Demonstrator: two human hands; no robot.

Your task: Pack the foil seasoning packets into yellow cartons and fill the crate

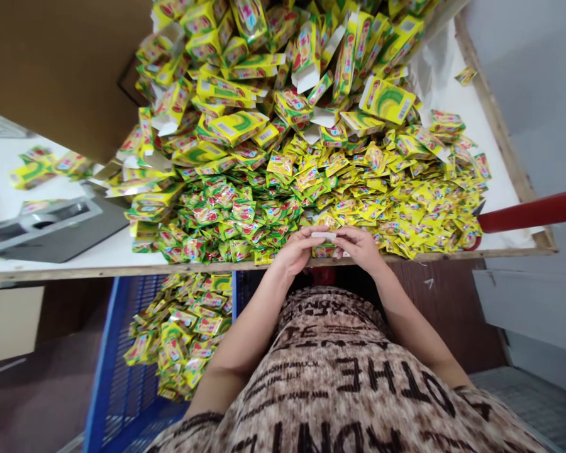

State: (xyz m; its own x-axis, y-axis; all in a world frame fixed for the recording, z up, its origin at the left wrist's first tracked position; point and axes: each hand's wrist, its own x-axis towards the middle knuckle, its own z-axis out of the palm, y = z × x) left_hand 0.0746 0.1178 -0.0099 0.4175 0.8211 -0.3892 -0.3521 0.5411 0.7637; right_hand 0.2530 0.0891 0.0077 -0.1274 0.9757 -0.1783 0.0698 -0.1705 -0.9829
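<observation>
My left hand (296,250) and my right hand (361,246) meet at the near edge of the white table (457,100). Together they grip a small yellow and green box (324,245) by its white open flap, fingers curled round it. Right behind them lies a big heap of small yellow sachets (382,195). Farther back is a pile of flat, unfolded boxes (264,82) in the same colours.
A blue plastic crate (113,377) below the table's left part holds several filled packs (183,333). A grey tape dispenser (47,226) sits at the left. A brown carton (61,63) stands at the back left. A red bar (532,214) juts in from the right.
</observation>
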